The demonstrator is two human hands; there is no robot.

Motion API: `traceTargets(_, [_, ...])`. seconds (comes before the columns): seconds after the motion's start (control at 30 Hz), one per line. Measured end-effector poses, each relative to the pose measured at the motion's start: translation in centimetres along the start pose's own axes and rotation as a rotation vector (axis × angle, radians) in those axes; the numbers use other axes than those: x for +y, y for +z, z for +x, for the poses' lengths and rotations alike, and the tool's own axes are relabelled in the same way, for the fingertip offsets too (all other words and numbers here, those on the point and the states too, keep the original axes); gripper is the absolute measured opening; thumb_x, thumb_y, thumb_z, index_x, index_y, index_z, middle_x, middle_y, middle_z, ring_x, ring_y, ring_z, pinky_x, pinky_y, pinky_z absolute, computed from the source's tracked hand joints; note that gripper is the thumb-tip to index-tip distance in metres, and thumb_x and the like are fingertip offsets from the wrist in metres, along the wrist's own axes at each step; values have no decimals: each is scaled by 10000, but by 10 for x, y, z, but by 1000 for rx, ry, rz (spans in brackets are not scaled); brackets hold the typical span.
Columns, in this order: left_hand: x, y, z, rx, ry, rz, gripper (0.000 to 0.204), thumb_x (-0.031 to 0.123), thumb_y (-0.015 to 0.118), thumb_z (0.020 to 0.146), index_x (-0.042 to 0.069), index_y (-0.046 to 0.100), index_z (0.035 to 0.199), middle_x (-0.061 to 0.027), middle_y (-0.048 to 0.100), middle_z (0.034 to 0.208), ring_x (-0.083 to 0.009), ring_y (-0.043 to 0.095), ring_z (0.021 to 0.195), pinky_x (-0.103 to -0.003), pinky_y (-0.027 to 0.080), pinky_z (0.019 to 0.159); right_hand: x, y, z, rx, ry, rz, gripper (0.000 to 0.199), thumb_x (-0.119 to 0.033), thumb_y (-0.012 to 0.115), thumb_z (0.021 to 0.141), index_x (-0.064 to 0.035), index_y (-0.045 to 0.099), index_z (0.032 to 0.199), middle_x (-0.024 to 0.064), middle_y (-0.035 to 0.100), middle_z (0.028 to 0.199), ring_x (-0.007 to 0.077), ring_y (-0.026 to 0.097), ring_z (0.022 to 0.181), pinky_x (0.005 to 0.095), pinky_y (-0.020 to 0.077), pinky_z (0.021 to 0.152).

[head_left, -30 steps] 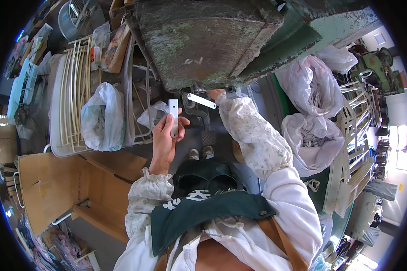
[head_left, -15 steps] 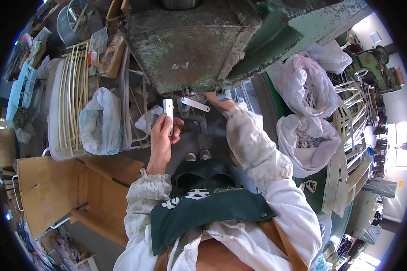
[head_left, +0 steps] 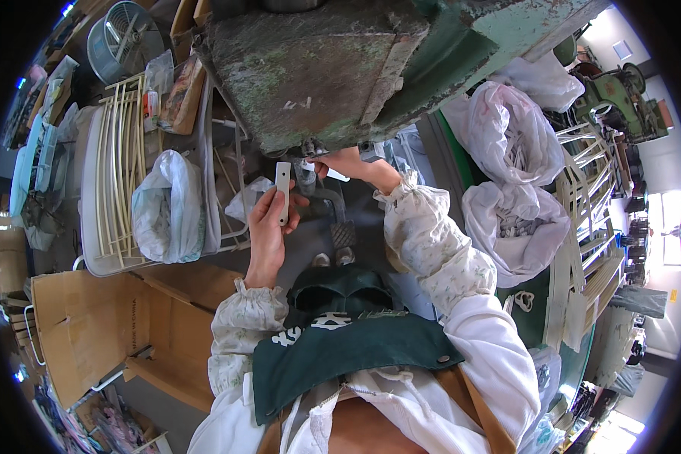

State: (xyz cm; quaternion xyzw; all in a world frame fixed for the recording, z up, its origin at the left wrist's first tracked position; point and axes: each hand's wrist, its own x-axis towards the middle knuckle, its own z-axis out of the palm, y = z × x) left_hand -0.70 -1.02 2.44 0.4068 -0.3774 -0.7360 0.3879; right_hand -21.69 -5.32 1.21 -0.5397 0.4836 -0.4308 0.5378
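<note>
Left hand (head_left: 267, 231) is raised, fingers pinching a flat pale metal strip (head_left: 282, 193) upright under the worn green machine (head_left: 340, 68). Right hand (head_left: 346, 161) is reaching up, pinching another small strip (head_left: 336, 175) against the machine's underside.

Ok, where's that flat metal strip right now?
In the head view, the flat metal strip stands upright in the left hand, left of centre, just below the worn green machine and right of the white plastic bag.
</note>
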Motion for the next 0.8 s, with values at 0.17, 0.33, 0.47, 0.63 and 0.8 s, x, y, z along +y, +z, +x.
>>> traceTargets(0.17, [10, 5, 0, -32, 84, 41, 284, 221, 445, 994, 7, 575, 1130, -73, 646, 853, -55, 449, 534, -194, 282, 462, -4, 1, 1, -10, 32, -290, 206, -200, 661, 872, 5, 670, 847, 41, 642, 637, 97, 607, 577, 248, 474, 531])
traceTargets(0.33, [10, 7, 10, -81, 106, 83, 272, 202, 462, 984, -16, 590, 1086, -86, 647, 790, -46, 440, 493, -187, 294, 441, 25, -8, -6, 101, -239, -441, 241, -273, 633, 891, -45, 678, 955, 67, 667, 764, 123, 615, 629, 274, 474, 562])
traceTargets(0.47, [7, 13, 17, -66, 128, 227, 275, 209, 497, 962, -28, 624, 1020, -88, 634, 695, -34, 409, 427, -179, 284, 402, -11, 4, -38, -34, 43, -496, 230, -185, 639, 879, 41, 672, 858, 56, 612, 628, 101, 449, 549, 289, 419, 535])
traceTargets(0.63, [10, 17, 23, -35, 47, 189, 280, 219, 537, 936, -41, 638, 952, -74, 600, 619, -45, 396, 374, -190, 264, 361, -14, 8, -42, -31, 111, -272, 251, -166, 609, 892, 55, 673, 792, 14, 622, 614, 50, 500, 578, 247, 418, 533])
traceTargets(0.8, [-1, 8, 32, -43, -37, 280, 300, 239, 541, 947, -41, 645, 914, -75, 586, 583, -57, 407, 351, -193, 260, 332, -12, 9, -43, -1, 102, -255, 250, -200, 626, 895, 33, 691, 831, 34, 636, 628, 45, 508, 591, 238, 412, 532])
